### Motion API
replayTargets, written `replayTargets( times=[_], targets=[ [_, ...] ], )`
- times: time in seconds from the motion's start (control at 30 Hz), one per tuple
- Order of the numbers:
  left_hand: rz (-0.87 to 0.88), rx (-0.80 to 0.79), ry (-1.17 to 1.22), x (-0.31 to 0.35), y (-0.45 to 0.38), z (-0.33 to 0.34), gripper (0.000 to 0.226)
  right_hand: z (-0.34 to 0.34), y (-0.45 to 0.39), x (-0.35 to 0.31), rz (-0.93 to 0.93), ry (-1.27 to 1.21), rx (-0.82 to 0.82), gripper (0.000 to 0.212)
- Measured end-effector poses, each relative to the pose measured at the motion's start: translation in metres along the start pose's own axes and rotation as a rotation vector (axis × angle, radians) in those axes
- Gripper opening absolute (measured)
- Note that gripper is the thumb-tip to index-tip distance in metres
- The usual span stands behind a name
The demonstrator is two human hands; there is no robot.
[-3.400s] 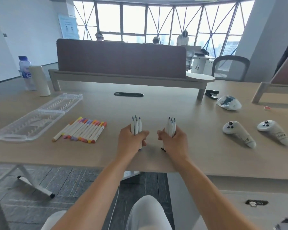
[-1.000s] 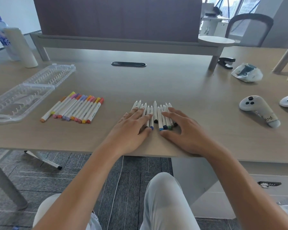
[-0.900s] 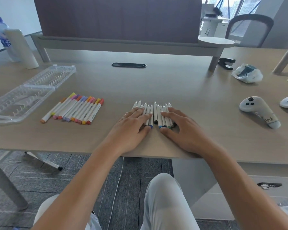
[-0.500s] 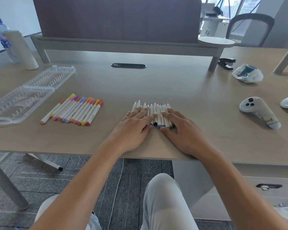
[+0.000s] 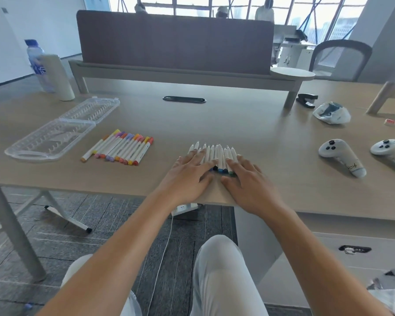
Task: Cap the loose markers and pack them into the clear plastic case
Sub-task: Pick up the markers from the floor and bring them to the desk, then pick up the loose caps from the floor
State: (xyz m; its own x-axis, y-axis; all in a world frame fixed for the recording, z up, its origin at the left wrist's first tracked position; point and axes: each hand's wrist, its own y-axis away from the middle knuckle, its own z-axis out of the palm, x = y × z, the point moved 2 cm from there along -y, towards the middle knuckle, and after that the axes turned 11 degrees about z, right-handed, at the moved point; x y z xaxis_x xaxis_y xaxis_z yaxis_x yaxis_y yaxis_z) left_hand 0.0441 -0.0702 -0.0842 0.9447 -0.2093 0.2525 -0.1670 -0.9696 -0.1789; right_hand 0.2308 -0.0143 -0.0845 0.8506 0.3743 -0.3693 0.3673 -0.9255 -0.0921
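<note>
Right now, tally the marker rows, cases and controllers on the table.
Marker rows: 2
Case: 1
Controllers: 2
Total: 5

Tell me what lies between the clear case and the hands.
Head view: a row of capped colored markers lies between the clear case and the left hand; otherwise bare table.

Row of white-barrelled markers (image 5: 216, 155), uncapped, tips pointing to 12 o'clock, coloured ends toward 6; packed side by side near table's front edge. Second row, capped markers (image 5: 119, 147), at 9 o'clock of first, slanted toward 1 o'clock. Clear plastic case (image 5: 62, 130), lying open and flat, further at 9–10 o'clock.
</note>
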Motion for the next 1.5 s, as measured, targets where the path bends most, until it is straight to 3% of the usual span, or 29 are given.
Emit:
replayTargets(
  times=[0.53, 0.67, 0.8, 1.0, 1.2, 1.5],
  targets=[
    [-0.032, 0.045, -0.01, 0.007, 0.01, -0.003, 0.052, -0.006, 0.014, 0.001, 0.052, -0.088, 0.083, 0.059],
    [-0.044, 0.18, 0.087, 0.006, 0.013, -0.006, 0.058, -0.006, 0.018, -0.004, -0.017, -0.206, 0.244, 0.051],
    [-0.137, 0.213, 0.067, -0.015, 0.042, -0.018, 0.056, 0.005, 0.022, -0.041, -0.124, -0.348, 0.207, 0.044],
    [-0.447, 0.281, -0.034, -0.07, 0.17, -0.066, 0.047, 0.046, 0.04, -0.147, -0.267, -0.395, 0.002, 0.046],
    [-0.762, 0.287, -0.126, -0.108, 0.337, -0.094, 0.04, 0.106, 0.106, -0.254, -0.579, -0.404, -0.119, 0.039],
    [-1.05, 0.237, -0.11, -0.153, 0.518, -0.063, 0.043, 0.238, 0.181, -0.382, -0.809, -0.165, -0.376, 0.042]
  ],
)
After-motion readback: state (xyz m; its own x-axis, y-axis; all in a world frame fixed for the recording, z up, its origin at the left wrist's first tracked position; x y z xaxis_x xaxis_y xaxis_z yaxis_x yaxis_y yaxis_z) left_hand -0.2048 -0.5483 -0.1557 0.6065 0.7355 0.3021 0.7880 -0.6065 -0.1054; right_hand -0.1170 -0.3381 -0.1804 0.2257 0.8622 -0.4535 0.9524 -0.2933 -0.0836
